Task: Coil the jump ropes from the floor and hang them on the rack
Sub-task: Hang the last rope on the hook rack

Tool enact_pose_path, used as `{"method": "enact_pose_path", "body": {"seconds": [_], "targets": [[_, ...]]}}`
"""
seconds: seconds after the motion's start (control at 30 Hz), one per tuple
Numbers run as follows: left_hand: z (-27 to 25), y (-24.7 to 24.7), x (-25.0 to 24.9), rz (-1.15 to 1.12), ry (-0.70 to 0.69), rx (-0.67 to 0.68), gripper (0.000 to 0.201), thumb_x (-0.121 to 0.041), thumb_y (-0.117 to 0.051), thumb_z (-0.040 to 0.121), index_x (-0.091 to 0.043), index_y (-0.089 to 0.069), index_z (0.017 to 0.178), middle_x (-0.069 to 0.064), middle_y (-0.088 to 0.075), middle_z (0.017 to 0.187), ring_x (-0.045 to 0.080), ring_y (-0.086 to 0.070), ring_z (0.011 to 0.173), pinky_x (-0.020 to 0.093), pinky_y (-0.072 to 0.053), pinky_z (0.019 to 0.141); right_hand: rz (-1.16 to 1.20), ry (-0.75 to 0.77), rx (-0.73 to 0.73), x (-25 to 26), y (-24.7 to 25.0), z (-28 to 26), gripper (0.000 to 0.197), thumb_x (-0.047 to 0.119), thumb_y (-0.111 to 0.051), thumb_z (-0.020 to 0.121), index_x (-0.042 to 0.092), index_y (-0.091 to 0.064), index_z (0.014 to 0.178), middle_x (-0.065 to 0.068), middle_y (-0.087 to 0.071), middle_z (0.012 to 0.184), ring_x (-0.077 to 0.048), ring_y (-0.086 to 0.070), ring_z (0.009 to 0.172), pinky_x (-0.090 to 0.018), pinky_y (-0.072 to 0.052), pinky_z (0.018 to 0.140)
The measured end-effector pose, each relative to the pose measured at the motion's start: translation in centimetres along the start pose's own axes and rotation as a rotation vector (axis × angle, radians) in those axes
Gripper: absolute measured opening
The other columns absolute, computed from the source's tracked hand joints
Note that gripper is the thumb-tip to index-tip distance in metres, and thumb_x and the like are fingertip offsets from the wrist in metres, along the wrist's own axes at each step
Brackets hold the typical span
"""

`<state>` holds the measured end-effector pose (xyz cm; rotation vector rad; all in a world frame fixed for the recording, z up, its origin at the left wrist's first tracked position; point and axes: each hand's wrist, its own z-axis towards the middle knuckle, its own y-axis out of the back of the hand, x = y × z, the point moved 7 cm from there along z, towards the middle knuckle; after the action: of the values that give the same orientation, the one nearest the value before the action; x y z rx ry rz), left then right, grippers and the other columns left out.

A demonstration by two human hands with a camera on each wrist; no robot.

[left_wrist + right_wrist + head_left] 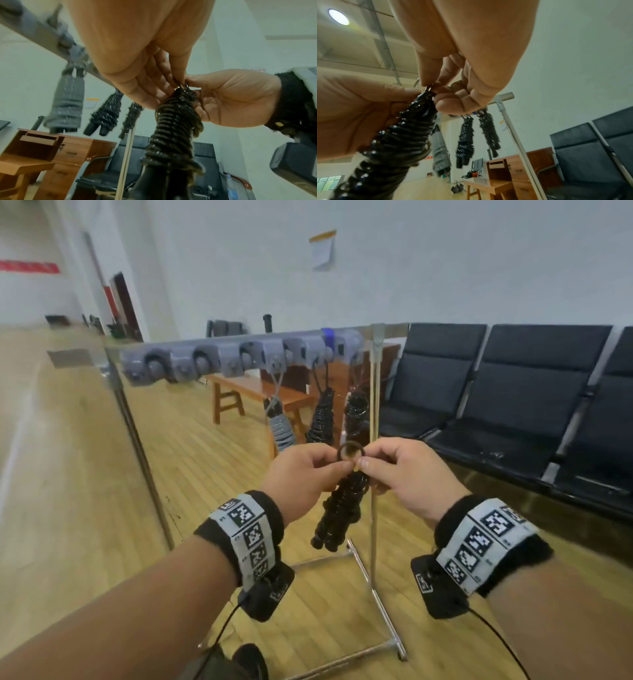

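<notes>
- Head view: the left hand (301, 474) and the right hand (407, 474) meet in front of the rack (374, 412), near its right post. Both pinch the small loop (350, 453) at the top of a coiled black jump rope (339, 511), which hangs straight down between the wrists.
- On the rack's grey hook bar (239, 356), toward its right end, three coiled ropes hang already: a grey rope (282, 429), then a black rope (320, 419), then a second black rope (356, 416) just beside the post. Black seats (513, 392) stand by the wall, on a wooden floor (85, 440).
- Left wrist view: the fingers (154, 86) of the left hand close on the top of the coil, and the right hand (236, 97) grips it from the other side.
- Right wrist view: the right fingertips (436, 79) pinch the loop, the left hand (359, 108) holds the upper coils.
</notes>
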<state>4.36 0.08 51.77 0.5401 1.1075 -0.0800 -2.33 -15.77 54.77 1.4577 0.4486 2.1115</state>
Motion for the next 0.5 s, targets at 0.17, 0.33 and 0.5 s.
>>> {"method": "enact_pose_path", "body": {"seconds": [0.17, 0.33, 0.5], "targets": [[-0.5, 6.6, -3.1, -0.082, -0.029, -0.062, 0.032, -0.06, -0.077, 0.074, -0.03, -0.082, 0.086, -0.002, -0.077, 0.081, 0.016, -0.069, 0.076, 0.052, -0.063, 0.089, -0.117, 0.098, -0.012, 7.8, -1.0, 2.5, 0.015, 0.031, -0.065, 0.099, 0.024, -0.074, 0.09, 0.002, -0.07, 0.082, -0.015, -0.065, 0.074, -0.039, -0.057, 0.075], [0.4, 13.1, -3.2, -0.196, -0.033, -0.155, 0.032, -0.054, -0.079, 0.083, -0.024, -0.082, 0.093, 0.001, -0.077, 0.087, 0.018, -0.07, 0.08, 0.056, -0.058, 0.083, -0.163, 0.142, -0.043, 13.4, -3.4, 6.3, 0.015, 0.035, -0.06, 0.101, 0.026, -0.071, 0.093, 0.0, -0.072, 0.085, -0.018, -0.069, 0.076, -0.045, -0.059, 0.079], [2.0, 17.9, -0.2, -0.287, -0.013, -0.289, 0.028, -0.049, -0.074, 0.09, -0.026, -0.082, 0.102, 0.0, -0.079, 0.095, 0.016, -0.075, 0.089, 0.032, -0.057, 0.078, -0.202, 0.158, -0.056, 15.5, -6.6, 10.3, 0.017, 0.034, -0.057, 0.102, 0.024, -0.07, 0.1, 0.006, -0.069, 0.089, -0.012, -0.065, 0.083, -0.041, -0.057, 0.084]]}}
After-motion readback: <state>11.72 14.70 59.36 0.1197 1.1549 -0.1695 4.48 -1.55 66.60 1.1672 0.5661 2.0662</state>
